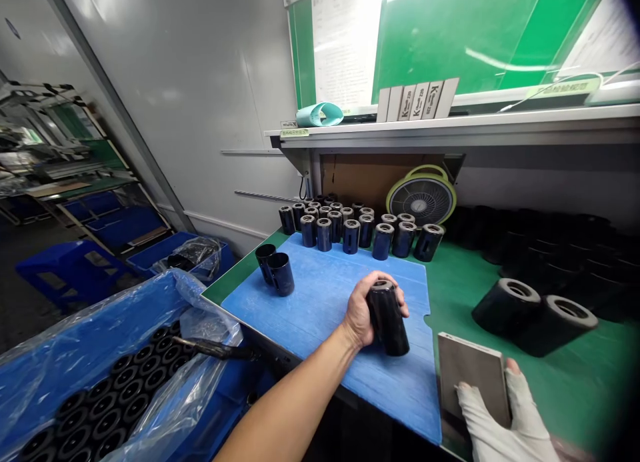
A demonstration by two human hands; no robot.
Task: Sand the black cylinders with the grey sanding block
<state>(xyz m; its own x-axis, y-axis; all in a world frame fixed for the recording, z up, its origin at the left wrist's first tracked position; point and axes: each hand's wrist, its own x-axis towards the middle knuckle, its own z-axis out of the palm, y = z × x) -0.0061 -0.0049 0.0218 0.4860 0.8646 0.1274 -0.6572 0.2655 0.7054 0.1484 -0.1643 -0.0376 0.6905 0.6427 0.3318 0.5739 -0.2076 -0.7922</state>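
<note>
My bare left hand (361,310) is wrapped around a glossy black cylinder (387,319), held tilted over the blue mat (320,315). The cylinder's upper end has a pale ring with a hole in it. At the lower right, my right hand (500,415) wears a white glove with bare fingertips. It grips a flat grey rectangular block (473,369), with fingers on its face and right edge. Two open black cylinders with side slots (281,274) stand at the mat's left. Several upright black cylinders (351,237) line its far edge.
A lined blue crate (200,395) of packed black cylinders stands at left, a dark-handled brush-like tool (215,349) over its edge. More cylinders (563,322) stand at right on the green table (453,275). A fan (421,197) sits below a shelf (450,137) holding grey blocks (419,102).
</note>
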